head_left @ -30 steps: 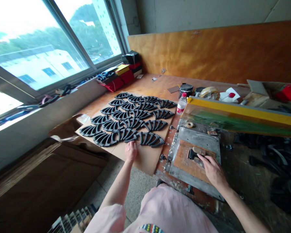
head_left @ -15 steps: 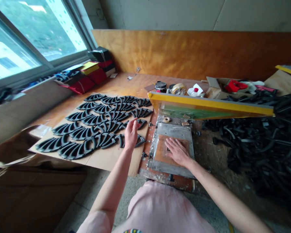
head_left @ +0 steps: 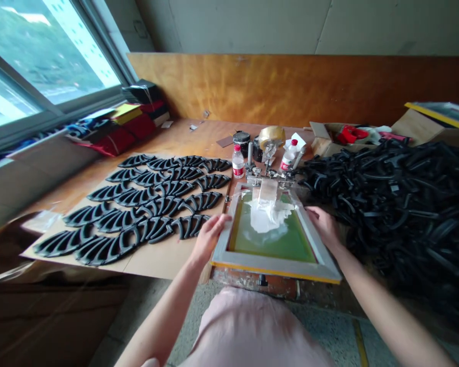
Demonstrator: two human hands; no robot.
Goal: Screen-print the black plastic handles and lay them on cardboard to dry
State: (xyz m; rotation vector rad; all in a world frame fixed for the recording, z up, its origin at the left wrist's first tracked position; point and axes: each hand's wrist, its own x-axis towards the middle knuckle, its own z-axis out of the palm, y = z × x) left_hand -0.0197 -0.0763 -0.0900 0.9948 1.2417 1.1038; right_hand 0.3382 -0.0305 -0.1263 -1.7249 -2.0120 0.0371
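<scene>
A screen-printing frame (head_left: 270,265) with green mesh and white ink (head_left: 266,218) lies flat on the bench before me. My left hand (head_left: 208,235) grips the frame's left rail. My right hand (head_left: 325,228) holds its right rail. Left of the frame, several black fan-shaped plastic parts (head_left: 153,204) lie in rows on a cardboard sheet (head_left: 156,260).
A big heap of black plastic parts (head_left: 398,199) fills the bench at the right. Behind the frame stand two small bottles (head_left: 237,162), ink tins (head_left: 241,138) and a tape roll (head_left: 271,135). Plywood backboard (head_left: 290,86) at the rear, window (head_left: 42,66) at the left.
The raised frame has come down flat over the metal plate. My left hand left the black parts and my right hand left the plate; both now hold the frame's sides.
</scene>
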